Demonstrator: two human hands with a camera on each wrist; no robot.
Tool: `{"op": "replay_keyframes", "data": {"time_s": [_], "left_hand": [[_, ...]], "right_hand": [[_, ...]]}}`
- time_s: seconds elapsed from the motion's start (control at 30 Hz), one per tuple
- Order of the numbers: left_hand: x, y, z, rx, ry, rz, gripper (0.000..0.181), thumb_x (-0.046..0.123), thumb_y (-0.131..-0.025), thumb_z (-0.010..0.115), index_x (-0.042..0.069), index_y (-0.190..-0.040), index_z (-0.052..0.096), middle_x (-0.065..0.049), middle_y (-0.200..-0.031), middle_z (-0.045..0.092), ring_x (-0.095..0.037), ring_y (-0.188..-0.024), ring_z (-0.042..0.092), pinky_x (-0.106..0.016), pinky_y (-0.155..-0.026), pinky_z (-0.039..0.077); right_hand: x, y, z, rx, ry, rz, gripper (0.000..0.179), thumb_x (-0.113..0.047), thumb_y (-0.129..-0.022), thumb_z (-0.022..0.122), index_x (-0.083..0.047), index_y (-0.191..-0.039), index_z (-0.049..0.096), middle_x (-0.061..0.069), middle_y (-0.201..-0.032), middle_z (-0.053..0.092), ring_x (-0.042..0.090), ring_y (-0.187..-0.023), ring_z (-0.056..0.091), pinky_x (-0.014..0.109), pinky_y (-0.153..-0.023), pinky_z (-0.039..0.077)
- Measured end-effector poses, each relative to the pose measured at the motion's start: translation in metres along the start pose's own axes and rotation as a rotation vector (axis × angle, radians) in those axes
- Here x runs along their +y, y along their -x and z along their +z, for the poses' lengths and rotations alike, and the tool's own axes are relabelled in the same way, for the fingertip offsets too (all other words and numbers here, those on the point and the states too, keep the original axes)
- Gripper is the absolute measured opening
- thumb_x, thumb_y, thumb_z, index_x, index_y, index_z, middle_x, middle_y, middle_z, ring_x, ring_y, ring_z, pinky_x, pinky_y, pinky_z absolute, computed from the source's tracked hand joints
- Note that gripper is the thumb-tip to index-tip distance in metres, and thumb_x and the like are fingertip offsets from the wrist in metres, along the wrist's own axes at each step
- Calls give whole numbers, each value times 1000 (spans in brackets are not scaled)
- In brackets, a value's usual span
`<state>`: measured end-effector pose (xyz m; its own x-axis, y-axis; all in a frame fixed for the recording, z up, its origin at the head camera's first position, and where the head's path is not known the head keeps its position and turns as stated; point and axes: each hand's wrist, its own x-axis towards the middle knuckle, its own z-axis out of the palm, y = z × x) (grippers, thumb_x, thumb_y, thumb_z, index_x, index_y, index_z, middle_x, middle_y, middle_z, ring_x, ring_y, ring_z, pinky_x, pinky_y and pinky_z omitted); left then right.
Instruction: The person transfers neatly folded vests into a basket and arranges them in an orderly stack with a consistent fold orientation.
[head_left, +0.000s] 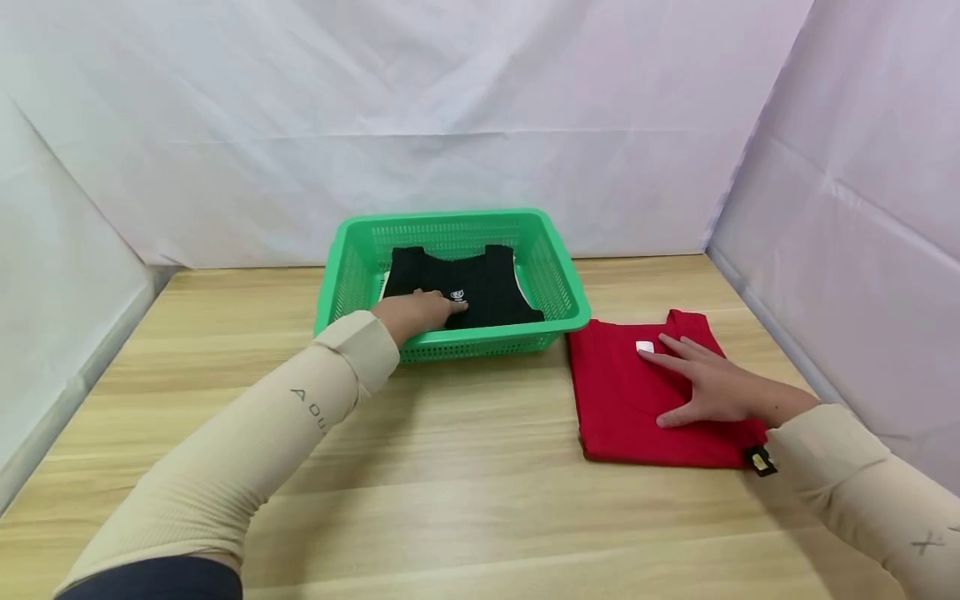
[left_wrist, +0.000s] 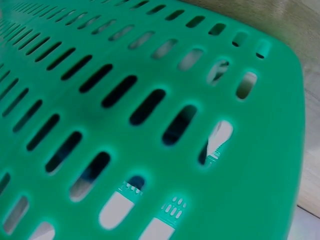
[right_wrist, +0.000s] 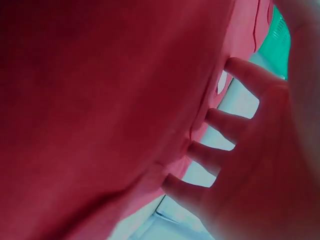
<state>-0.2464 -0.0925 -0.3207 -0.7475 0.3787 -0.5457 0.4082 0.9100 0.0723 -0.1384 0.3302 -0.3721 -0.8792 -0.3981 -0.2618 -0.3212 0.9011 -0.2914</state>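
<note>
A black folded garment [head_left: 480, 287] with a small white print lies inside a green plastic basket [head_left: 457, 337]. My left hand [head_left: 420, 313] reaches over the basket's front rim, its fingers resting on the black cloth. To the right, a red folded garment [head_left: 615, 417] lies flat on the table with a white label near its neckline. On it rests my right hand [head_left: 708, 387], fingers spread and fairly straight. In the right wrist view the fingertips [right_wrist: 175, 182] touch the red cloth. The left wrist view holds only the slotted basket wall [left_wrist: 200, 195], which hides the left hand.
The wooden table [head_left: 480, 517] runs up to a white sheet [head_left: 450, 108] behind the basket, and more white sheeting [head_left: 862, 208] stands at the right side. A small black tag [head_left: 761, 460] sticks out at the red garment's lower right corner.
</note>
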Motion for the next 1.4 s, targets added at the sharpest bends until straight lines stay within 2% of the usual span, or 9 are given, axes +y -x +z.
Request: {"op": "replay_keyframes", "data": {"time_s": [0.27,0.43,0.7,1.2,1.4], "left_hand": [[-1,0,-1,7,10,2,58,6,-109,31,26,-161,16,-13,-167,19,-40,-154,13,-56,-123,22],[-1,0,0,6,17,4,58,6,-109,31,26,-161,16,-13,-167,18,-40,-154,13,-56,-123,21],[0,0,0,-3,24,4,58,8,-109,32,26,-161,16,-13,-168,16,-39,-155,12,-56,-123,21],[-2,0,0,-1,25,3,58,6,-109,29,27,-161,15,-13,-167,17,-39,-155,13,-56,-123,20],[-2,0,0,6,27,2,58,6,-109,29,27,-161,15,-14,-167,17,-38,-155,13,-56,-123,22]], "right_hand": [[-18,9,1,4,38,-19,106,-58,-68,84,-12,-152,41,26,-157,27,57,-140,23,70,-95,46],[-32,16,9,-3,49,-34,106,-60,-67,85,-14,-152,42,20,-158,30,61,-139,24,72,-94,45],[-54,24,16,-25,65,-43,105,-61,-66,84,-16,-152,44,19,-158,34,63,-138,25,72,-94,45],[-101,24,22,-64,85,-53,103,-63,-67,83,-23,-153,42,16,-159,34,61,-139,27,74,-93,44],[-122,21,28,-65,136,-91,101,-66,-69,80,-23,-153,42,15,-158,36,61,-138,31,75,-97,41]]}}
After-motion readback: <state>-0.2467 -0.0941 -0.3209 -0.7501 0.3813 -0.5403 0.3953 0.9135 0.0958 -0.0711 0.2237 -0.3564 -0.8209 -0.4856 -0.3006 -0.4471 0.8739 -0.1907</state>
